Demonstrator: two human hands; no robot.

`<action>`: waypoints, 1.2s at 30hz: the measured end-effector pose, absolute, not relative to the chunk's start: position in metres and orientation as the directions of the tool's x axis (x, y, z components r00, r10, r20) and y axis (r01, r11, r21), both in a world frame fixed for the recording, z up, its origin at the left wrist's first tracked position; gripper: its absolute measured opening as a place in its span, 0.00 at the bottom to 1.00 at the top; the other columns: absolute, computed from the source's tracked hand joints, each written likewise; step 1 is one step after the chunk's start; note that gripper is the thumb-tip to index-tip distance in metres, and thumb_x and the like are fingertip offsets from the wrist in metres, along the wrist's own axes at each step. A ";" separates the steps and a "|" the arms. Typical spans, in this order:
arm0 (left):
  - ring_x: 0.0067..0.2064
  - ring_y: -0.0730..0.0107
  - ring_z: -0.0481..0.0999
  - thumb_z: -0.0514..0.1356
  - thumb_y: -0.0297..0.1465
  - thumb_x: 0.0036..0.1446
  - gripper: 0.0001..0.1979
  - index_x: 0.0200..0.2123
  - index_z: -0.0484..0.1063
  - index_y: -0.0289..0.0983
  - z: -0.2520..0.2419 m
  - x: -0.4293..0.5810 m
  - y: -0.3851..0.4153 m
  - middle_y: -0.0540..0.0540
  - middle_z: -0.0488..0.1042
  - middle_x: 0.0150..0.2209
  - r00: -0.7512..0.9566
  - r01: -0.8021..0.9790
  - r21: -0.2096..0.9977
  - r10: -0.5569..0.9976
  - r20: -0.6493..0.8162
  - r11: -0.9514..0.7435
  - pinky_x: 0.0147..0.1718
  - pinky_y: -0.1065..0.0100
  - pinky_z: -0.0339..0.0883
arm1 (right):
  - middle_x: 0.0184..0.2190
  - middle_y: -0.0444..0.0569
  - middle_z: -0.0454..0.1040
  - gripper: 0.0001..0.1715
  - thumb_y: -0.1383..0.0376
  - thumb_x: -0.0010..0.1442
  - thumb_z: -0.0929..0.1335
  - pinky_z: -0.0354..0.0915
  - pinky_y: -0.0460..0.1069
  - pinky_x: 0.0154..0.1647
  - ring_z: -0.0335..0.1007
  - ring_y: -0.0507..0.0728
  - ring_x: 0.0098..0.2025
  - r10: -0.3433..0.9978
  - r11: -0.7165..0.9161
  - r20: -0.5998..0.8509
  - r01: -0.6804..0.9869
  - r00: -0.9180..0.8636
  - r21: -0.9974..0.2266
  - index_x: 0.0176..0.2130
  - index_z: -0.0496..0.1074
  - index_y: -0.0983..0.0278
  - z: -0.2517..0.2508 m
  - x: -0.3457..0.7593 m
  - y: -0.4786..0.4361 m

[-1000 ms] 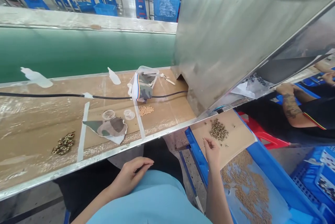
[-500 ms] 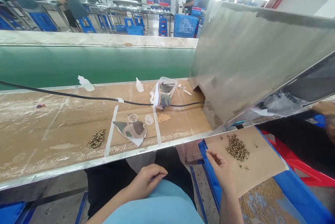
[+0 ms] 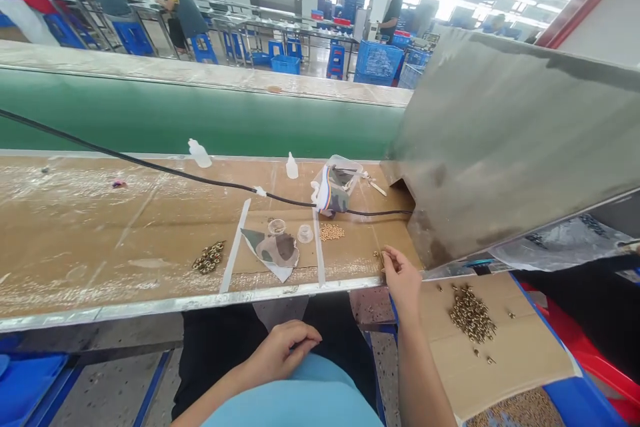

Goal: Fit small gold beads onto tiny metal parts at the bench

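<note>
My right hand [image 3: 403, 282] is over the near right edge of the bench, thumb and fingertips pinched together. Small brass-coloured parts [image 3: 377, 255] show at its fingertips, one of them seemingly in the pinch. Over my lap rests my left hand [image 3: 291, 347], fingers curled and pressed together, with nothing visible in it. To the right, a heap of brass parts [image 3: 471, 314] lies on a cardboard sheet [image 3: 525, 347], with a few strays around it. Another small brass pile [image 3: 209, 258] sits on the bench at left. Tiny tan beads [image 3: 331, 232] lie left of my right hand.
A camouflage cloth piece [image 3: 277, 252], two small clear cups [image 3: 305, 234] and a plastic tub [image 3: 345, 170] stand on the bench. White bottles [image 3: 200, 154] are behind a black cable [image 3: 210, 180]. A metal housing [image 3: 500, 160] rises at right. People sit beyond the green belt [image 3: 200, 114].
My right hand has moved up and left from beside the cardboard sheet to the bench's edge. My left hand stays on my lap. The view has shifted, so bench items appear farther right.
</note>
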State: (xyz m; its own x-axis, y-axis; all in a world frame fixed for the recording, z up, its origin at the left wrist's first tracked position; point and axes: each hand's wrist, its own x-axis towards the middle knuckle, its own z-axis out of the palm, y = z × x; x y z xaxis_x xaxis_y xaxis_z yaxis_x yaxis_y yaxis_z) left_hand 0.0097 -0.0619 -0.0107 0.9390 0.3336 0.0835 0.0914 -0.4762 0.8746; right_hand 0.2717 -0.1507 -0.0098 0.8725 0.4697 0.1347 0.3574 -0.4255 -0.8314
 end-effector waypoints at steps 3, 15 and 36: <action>0.34 0.71 0.78 0.52 0.29 0.59 0.11 0.36 0.75 0.36 -0.016 0.009 -0.062 0.44 0.79 0.31 0.947 0.091 0.871 0.313 0.074 -0.483 0.35 0.74 0.71 | 0.33 0.52 0.78 0.26 0.50 0.53 0.62 0.65 0.49 0.33 0.71 0.54 0.28 0.443 -0.444 0.137 0.350 0.886 -0.825 0.40 0.75 0.65 -0.013 0.273 -0.148; 0.32 0.73 0.76 0.52 0.29 0.61 0.11 0.37 0.74 0.37 0.006 0.003 -0.042 0.46 0.78 0.31 0.917 0.105 0.878 0.388 0.097 -0.467 0.34 0.75 0.70 | 0.28 0.50 0.75 0.28 0.44 0.49 0.64 0.62 0.48 0.31 0.66 0.54 0.26 0.478 -0.508 0.197 0.452 0.856 -0.733 0.35 0.74 0.64 -0.003 0.255 -0.148; 0.27 0.73 0.71 0.53 0.32 0.58 0.11 0.33 0.73 0.33 0.011 0.019 0.005 0.46 0.74 0.26 0.817 0.087 0.975 0.575 0.048 -0.204 0.30 0.72 0.66 | 0.26 0.48 0.74 0.24 0.47 0.56 0.63 0.62 0.47 0.28 0.67 0.52 0.25 0.693 -0.347 0.273 0.641 0.667 -0.684 0.31 0.72 0.63 -0.003 0.231 -0.102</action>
